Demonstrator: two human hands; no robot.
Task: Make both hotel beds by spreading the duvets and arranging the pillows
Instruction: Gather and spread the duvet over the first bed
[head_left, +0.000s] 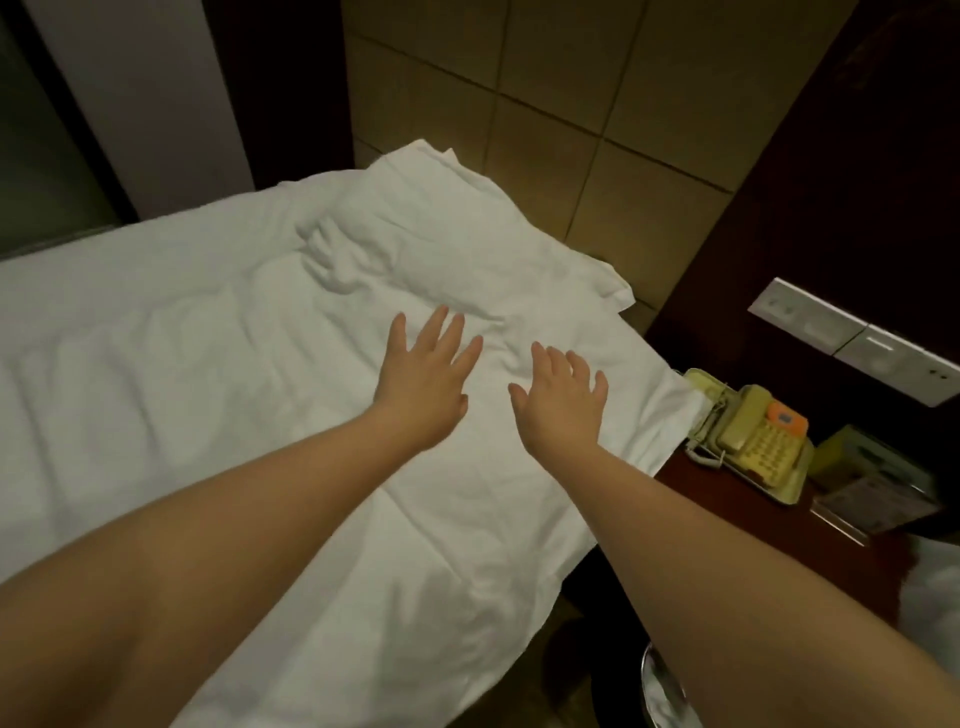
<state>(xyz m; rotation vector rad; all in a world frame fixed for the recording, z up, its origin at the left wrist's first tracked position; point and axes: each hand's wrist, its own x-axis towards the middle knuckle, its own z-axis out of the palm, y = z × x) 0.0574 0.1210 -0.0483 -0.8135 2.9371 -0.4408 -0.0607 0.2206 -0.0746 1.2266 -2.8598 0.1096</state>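
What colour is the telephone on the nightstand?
The telephone is pale yellow with an orange panel, in the head view.

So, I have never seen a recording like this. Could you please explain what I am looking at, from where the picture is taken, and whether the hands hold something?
There is no machine here: a person works with bare hands. The single picture comes from a camera worn on the person's head, looking forward and down, so both arms enter from the bottom edge. The left hand and the right hand are open with fingers spread, on or just above a white duvet that covers the bed. They hold nothing. Beyond the hands, a white pillow lies at the head of the bed. To the right, a yellowish telephone stands on a dark wooden nightstand.
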